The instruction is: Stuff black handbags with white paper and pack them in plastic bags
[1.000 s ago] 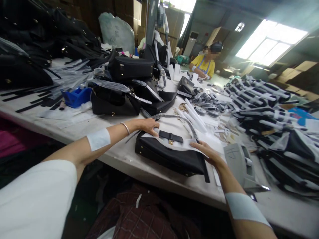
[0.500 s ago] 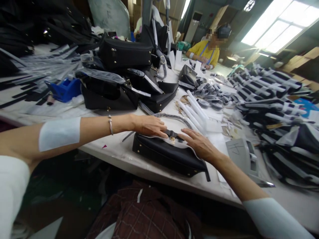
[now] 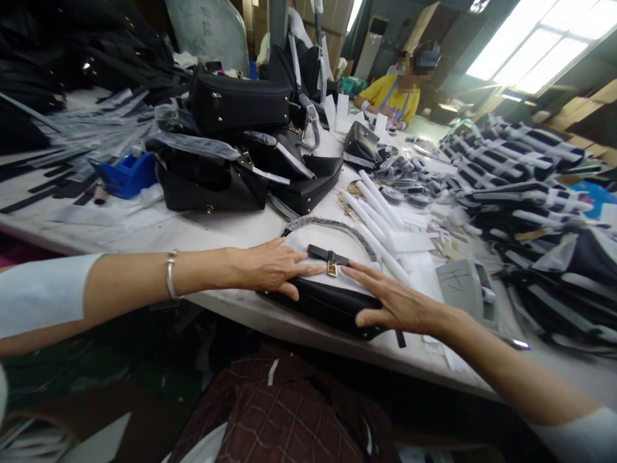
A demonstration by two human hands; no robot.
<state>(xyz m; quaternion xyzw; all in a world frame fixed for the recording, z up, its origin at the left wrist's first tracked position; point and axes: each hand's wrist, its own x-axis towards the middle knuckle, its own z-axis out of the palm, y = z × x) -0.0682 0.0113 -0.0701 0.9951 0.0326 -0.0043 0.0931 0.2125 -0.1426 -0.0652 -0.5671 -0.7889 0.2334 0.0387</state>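
A black handbag (image 3: 328, 304) lies on the table's front edge, its base turned toward me. White sheet material covers its upper face, and a black strap with a gold buckle (image 3: 332, 267) shows at the middle. Beyond it arches a plastic-wrapped handle (image 3: 332, 225). My left hand (image 3: 272, 267) rests on the left part of the bag, fingers stretched toward the buckle. On the right part lies my right hand (image 3: 393, 299), fingers spread, fingertips close to the buckle. Neither hand grips anything.
Several black handbags (image 3: 241, 106) are piled behind. A blue tape dispenser (image 3: 126, 175) stands left, a grey one (image 3: 465, 289) right. White paper rolls (image 3: 378, 209) and stacked wrapped straps (image 3: 511, 157) lie to the right. A person in yellow (image 3: 393, 99) sits across the table.
Both hands have come nearer to me over the bag and flattened, thumbs now toward its base. The handle and buckle show more fully.
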